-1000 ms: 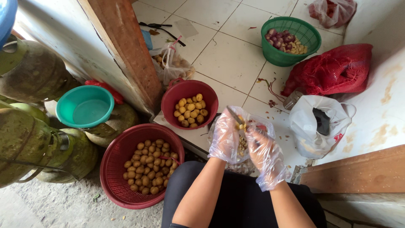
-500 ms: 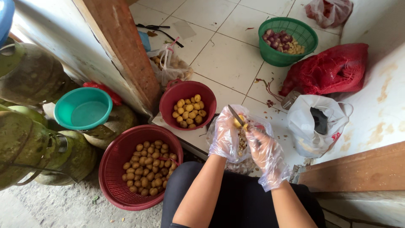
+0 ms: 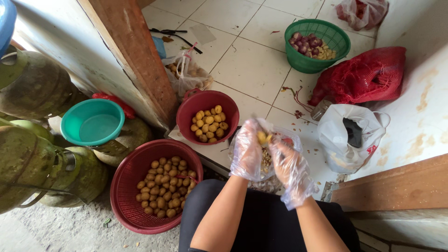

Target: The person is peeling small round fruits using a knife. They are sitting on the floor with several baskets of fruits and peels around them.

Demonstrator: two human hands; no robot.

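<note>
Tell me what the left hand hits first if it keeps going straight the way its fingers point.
Probably the small yellow peeled piece at the left hand's fingertips; beyond it bare floor tiles, though depth is unclear.
</note>
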